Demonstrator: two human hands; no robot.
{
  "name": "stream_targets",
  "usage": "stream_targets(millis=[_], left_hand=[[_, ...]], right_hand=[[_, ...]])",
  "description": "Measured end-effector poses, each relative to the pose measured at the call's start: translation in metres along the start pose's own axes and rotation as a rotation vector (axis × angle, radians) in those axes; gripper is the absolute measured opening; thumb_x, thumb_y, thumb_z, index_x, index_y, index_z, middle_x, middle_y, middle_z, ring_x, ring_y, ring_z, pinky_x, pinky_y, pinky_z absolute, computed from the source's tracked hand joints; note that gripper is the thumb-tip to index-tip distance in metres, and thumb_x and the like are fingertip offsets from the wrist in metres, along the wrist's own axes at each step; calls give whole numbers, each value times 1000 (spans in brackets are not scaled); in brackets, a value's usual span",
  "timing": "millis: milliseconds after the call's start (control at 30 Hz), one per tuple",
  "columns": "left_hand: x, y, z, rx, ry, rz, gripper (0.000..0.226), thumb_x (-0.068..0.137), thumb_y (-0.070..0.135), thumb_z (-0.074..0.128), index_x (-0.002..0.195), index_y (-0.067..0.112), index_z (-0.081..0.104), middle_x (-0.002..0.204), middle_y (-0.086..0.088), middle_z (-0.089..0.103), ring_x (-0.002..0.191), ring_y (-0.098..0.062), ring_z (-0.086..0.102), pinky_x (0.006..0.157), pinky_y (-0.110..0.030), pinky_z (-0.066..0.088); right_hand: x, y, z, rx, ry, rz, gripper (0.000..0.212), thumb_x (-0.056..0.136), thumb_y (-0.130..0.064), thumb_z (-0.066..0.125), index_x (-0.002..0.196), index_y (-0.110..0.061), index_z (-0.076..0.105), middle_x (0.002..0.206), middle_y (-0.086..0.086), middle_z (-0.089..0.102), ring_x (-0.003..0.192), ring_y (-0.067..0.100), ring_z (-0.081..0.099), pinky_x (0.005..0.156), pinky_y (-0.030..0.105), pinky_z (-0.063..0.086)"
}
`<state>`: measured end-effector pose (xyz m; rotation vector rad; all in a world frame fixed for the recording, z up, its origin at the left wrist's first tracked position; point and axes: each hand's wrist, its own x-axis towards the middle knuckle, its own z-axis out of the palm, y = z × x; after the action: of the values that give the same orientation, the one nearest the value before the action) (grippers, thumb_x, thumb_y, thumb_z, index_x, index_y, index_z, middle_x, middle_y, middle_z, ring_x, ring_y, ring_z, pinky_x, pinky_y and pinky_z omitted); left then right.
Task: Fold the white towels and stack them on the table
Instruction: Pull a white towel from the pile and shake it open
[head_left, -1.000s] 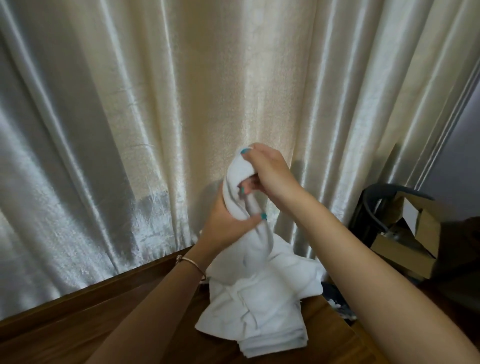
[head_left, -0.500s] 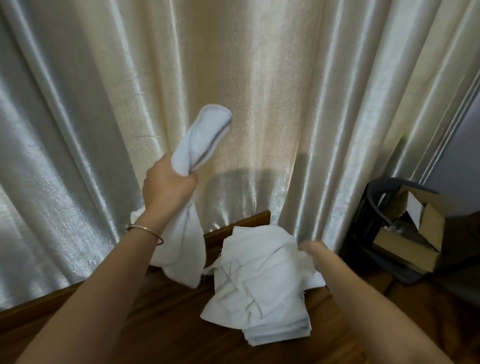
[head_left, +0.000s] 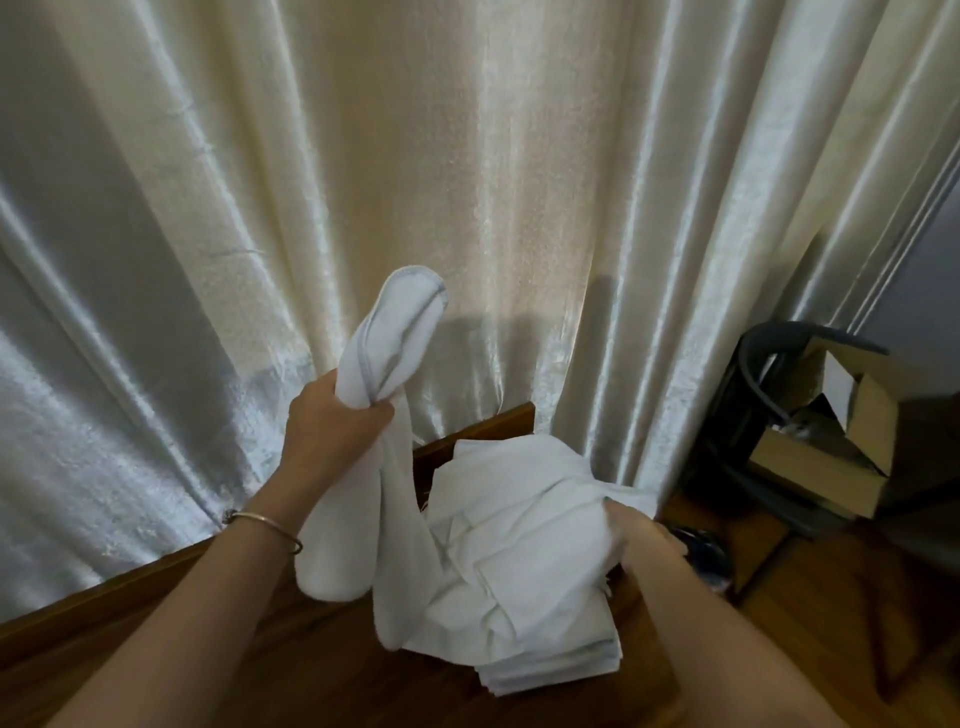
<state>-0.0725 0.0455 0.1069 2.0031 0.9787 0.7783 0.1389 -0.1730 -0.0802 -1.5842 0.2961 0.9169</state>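
Towel (head_left: 363, 410) was held bunched in the left hand (head_left: 332, 423), grip clamped round its middle; one stitched end stuck up above the fist, the rest hung down over the tabletop (head_left: 291, 670). Lower end of it was seen touching the left side of the towel pile (head_left: 524, 561). Pile was set on the wooden tabletop near its far right corner: loose crumpled towels on top, a few flat folded ones underneath at the near side. Right hand (head_left: 641, 538) was placed against the pile's right edge, fingers (head_left: 613, 512) pressed into the cloth; whether the grip was closed on a towel could not be told. Bracelet (head_left: 265, 522) was worn on the left wrist. Cream curtain (head_left: 467, 182) was hung behind the tabletop. Open cardboard box (head_left: 831, 431) was noted at right, beside the curtain, well apart from the pile.
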Motion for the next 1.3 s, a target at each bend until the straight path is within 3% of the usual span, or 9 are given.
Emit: stream_targets(millis=[133,267,600,733,833,933,1033,1133,1300], left_hand=[[3,-4,1,-3,-9,-6,30,79,10,69,69,30,48,71,13,50,64,-2,47,55,-18,38],[7,-1,-4,-64,-17,-24,36,80,24,72,111,17,55,95,3,55,82,-16,51,58,-22,38],[13,26,-20,-243,108,-109,36,82,26,60,114,11,61,103,-3,63,89,-22,57,73,-30,41],[4,46,-17,-426,-51,-95,36,72,28,67,105,13,67,98,-9,71,88,-23,67,75,-32,53],[-10,58,-12,-545,-175,-75,53,78,21,61,117,-14,54,85,-34,61,54,-7,60,47,-15,46],[-23,63,-11,-720,-240,-67,36,100,3,32,128,-16,43,49,0,63,39,6,54,38,-4,37],[-10,57,-11,-1026,-244,-163,35,101,31,35,96,11,62,55,15,69,66,-1,64,57,-8,48],[-18,54,-17,-1036,-352,-206,56,85,62,43,111,18,66,95,-1,75,89,-15,70,82,-29,52],[2,38,-8,-673,-476,-242,11,78,2,66,79,8,57,55,1,62,82,-17,65,49,-3,44]], right_hand=[[76,11,-37,109,186,78,78,55,-32,82,120,-3,52,116,12,56,93,36,59,73,44,53],[-28,-38,0,351,33,-31,12,72,3,46,81,-1,52,84,11,57,74,33,55,73,39,51],[-165,-127,46,232,-834,-553,72,31,6,74,103,2,68,90,21,72,75,35,71,62,38,59],[-225,-149,61,262,-1076,-772,45,46,-14,86,89,-4,78,89,11,75,81,25,73,70,32,59],[-237,-162,79,235,-927,-904,28,69,-1,68,94,-7,76,92,8,75,84,22,72,75,32,58],[-231,-165,101,64,-558,-963,21,82,-12,71,103,-11,70,97,8,75,88,26,72,79,39,58],[-222,-155,113,-8,-321,-973,12,83,-20,73,94,-23,70,96,0,76,86,20,73,79,38,60],[-222,-143,125,-38,-185,-1035,10,82,-21,73,90,-25,69,90,-6,74,80,12,71,71,27,59],[-210,-144,130,-14,-437,-691,37,81,-33,73,111,-12,66,108,7,73,95,24,71,86,43,57]])
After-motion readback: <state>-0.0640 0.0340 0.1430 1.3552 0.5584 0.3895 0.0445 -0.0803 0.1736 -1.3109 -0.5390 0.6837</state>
